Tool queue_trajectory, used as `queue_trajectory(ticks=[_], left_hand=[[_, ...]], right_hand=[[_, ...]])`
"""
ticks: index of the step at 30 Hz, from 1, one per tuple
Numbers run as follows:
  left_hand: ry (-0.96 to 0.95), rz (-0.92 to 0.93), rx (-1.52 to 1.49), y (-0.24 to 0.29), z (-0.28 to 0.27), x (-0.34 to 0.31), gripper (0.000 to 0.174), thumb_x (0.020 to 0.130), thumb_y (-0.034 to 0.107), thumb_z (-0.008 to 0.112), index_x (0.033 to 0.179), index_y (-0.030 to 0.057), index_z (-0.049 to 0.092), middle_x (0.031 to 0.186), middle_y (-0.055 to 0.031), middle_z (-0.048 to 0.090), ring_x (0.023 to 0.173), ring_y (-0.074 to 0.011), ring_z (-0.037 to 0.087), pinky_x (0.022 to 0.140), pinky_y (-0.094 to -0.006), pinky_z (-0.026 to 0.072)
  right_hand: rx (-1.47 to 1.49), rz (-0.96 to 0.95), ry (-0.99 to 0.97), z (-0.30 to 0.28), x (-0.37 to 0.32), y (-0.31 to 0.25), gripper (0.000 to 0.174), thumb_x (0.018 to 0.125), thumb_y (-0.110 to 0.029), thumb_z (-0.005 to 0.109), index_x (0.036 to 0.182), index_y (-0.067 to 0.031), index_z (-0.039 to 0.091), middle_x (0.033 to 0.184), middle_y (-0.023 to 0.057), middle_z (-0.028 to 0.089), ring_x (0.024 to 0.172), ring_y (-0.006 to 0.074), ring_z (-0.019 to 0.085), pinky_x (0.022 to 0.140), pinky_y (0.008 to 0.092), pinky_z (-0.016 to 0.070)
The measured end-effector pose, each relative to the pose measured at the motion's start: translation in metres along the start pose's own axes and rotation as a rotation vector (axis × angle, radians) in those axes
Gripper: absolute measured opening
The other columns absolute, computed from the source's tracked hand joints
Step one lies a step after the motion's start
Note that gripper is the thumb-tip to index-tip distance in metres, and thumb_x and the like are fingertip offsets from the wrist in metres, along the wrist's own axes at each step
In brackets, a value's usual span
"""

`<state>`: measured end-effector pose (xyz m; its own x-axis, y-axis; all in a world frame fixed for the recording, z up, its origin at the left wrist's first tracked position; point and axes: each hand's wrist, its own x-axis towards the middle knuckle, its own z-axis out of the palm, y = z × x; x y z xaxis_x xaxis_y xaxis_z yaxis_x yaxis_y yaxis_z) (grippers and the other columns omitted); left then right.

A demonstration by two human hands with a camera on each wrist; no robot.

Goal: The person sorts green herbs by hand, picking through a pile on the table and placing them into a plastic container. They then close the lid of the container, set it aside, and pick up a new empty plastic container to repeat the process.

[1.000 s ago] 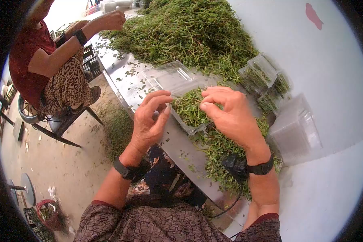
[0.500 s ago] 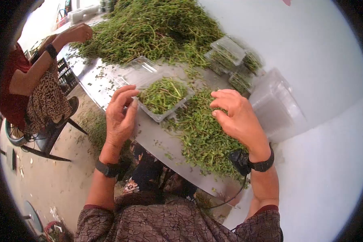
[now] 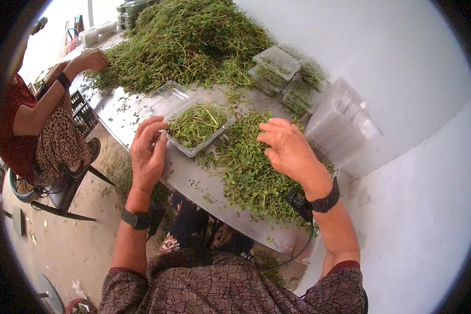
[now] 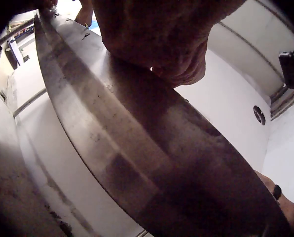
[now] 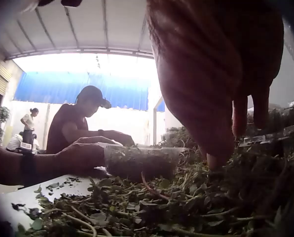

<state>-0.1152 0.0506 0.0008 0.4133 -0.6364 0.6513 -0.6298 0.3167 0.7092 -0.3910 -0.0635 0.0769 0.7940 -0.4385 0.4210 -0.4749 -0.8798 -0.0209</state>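
Observation:
A clear plastic box (image 3: 213,137) filled with leafy green stems (image 3: 198,123) sits on the table, its hinged lid (image 3: 174,93) folded back behind it. At the box's left side is my left hand (image 3: 148,157), fingers loosely bent and fingertips right at the rim. My right hand (image 3: 288,154) hangs over the loose heap of greens (image 3: 246,183) to the right of the box. In the right wrist view, the fingers of that hand (image 5: 196,74) point down, with the thumb tip at the leaves. The left wrist view shows mostly the table's metal underside (image 4: 102,118).
A large mound of greens (image 3: 188,47) covers the far table. Filled boxes (image 3: 277,62) stand stacked against the white wall, beside a nested stack of clear plastic boxes (image 3: 337,120). Another person (image 3: 29,120) sits at the table's left side.
My right hand has left the filled box and moved over the loose heap. My left hand stays by the box's left side. The whole head view has shifted, moving the table leftward.

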Motion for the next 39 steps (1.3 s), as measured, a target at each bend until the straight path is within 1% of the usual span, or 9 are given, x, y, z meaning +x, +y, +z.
queue_trajectory(ticks=[10, 16, 19, 22, 23, 25, 32, 34, 39], left_hand=[[-0.022, -0.027, -0.040, 0.001, -0.002, -0.001, 0.019, 0.086, 0.002, 0.056, 0.104, 0.0025, 0.061, 0.116, -0.0080, 0.058, 0.078, -0.0125, 0.059, 0.072, -0.0266, 0.0495], [-0.002, 0.015, -0.056, -0.004, 0.001, -0.001, 0.019, 0.085, 0.001, 0.055, 0.103, 0.0016, 0.061, 0.116, -0.0081, 0.058, 0.079, -0.0120, 0.058, 0.071, -0.0258, 0.0487], [0.020, -0.003, -0.096, -0.001, 0.001, -0.001, 0.020, 0.084, 0.000, 0.055, 0.102, 0.0014, 0.061, 0.115, -0.0083, 0.058, 0.079, -0.0114, 0.058, 0.070, -0.0250, 0.0484], [0.024, -0.024, -0.077, 0.003, -0.001, 0.000, 0.021, 0.081, -0.001, 0.056, 0.102, 0.0021, 0.062, 0.115, -0.0081, 0.058, 0.077, -0.0111, 0.057, 0.067, -0.0242, 0.0481], [0.018, -0.030, -0.066, 0.004, 0.000, 0.000, 0.023, 0.080, -0.001, 0.056, 0.102, 0.0027, 0.063, 0.114, -0.0079, 0.059, 0.076, -0.0111, 0.057, 0.064, -0.0238, 0.0479], [0.025, -0.025, -0.056, 0.004, -0.001, -0.001, 0.023, 0.079, 0.000, 0.057, 0.101, 0.0030, 0.063, 0.114, -0.0081, 0.059, 0.074, -0.0113, 0.057, 0.064, -0.0247, 0.0481], [0.009, -0.080, -0.107, 0.005, -0.002, 0.000, 0.026, 0.077, -0.002, 0.058, 0.102, 0.0025, 0.062, 0.115, -0.0105, 0.059, 0.070, -0.0120, 0.057, 0.064, -0.0266, 0.0488], [-0.046, -0.085, -0.113, 0.005, -0.005, -0.001, 0.024, 0.083, -0.002, 0.056, 0.107, 0.0019, 0.060, 0.118, -0.0112, 0.058, 0.085, -0.0140, 0.058, 0.075, -0.0273, 0.0482], [-0.032, -0.076, -0.136, 0.007, -0.005, -0.001, 0.025, 0.082, -0.002, 0.056, 0.106, 0.0021, 0.060, 0.117, -0.0122, 0.058, 0.085, -0.0156, 0.059, 0.076, -0.0283, 0.0484]], right_hand=[[-0.034, 0.028, -0.117, -0.003, 0.009, 0.008, 0.010, 0.068, -0.002, 0.059, 0.074, -0.0022, 0.066, 0.087, 0.0123, 0.064, 0.108, 0.0337, 0.056, 0.091, 0.0452, 0.0440], [0.220, 0.036, 0.107, -0.026, 0.018, 0.007, 0.006, 0.070, -0.003, 0.060, 0.074, 0.0004, 0.063, 0.087, 0.0146, 0.066, 0.097, 0.0341, 0.060, 0.083, 0.0421, 0.0485], [0.294, 0.119, 0.127, -0.038, 0.030, -0.006, 0.007, 0.073, -0.005, 0.061, 0.077, 0.0016, 0.063, 0.082, 0.0142, 0.066, 0.082, 0.0308, 0.064, 0.072, 0.0378, 0.0509], [0.536, 0.422, 0.007, -0.046, 0.048, -0.025, 0.010, 0.078, -0.007, 0.061, 0.078, 0.0024, 0.062, 0.069, 0.0130, 0.064, 0.059, 0.0175, 0.061, 0.058, 0.0286, 0.0468], [0.544, 0.410, 0.003, -0.046, 0.054, -0.030, 0.010, 0.078, -0.007, 0.061, 0.078, 0.0024, 0.062, 0.069, 0.0130, 0.064, 0.059, 0.0175, 0.061, 0.058, 0.0286, 0.0468], [0.726, 0.372, -0.041, -0.042, 0.067, -0.040, 0.006, 0.082, -0.003, 0.059, 0.083, 0.0014, 0.064, 0.071, 0.0009, 0.064, 0.062, 0.0033, 0.053, 0.055, 0.0208, 0.0412], [0.589, 0.190, -0.101, -0.001, 0.110, -0.067, 0.015, 0.080, -0.006, 0.065, 0.090, 0.0042, 0.064, 0.071, 0.0030, 0.065, 0.063, 0.0059, 0.056, 0.055, 0.0222, 0.0431], [0.605, 0.174, -0.075, 0.002, 0.112, -0.069, 0.015, 0.080, -0.007, 0.065, 0.091, 0.0043, 0.064, 0.071, 0.0033, 0.065, 0.064, 0.0058, 0.055, 0.056, 0.0226, 0.0432], [0.645, 0.158, -0.008, -0.008, 0.102, -0.057, 0.017, 0.082, -0.007, 0.065, 0.094, 0.0044, 0.065, 0.072, 0.0030, 0.064, 0.065, 0.0051, 0.054, 0.058, 0.0228, 0.0431]])
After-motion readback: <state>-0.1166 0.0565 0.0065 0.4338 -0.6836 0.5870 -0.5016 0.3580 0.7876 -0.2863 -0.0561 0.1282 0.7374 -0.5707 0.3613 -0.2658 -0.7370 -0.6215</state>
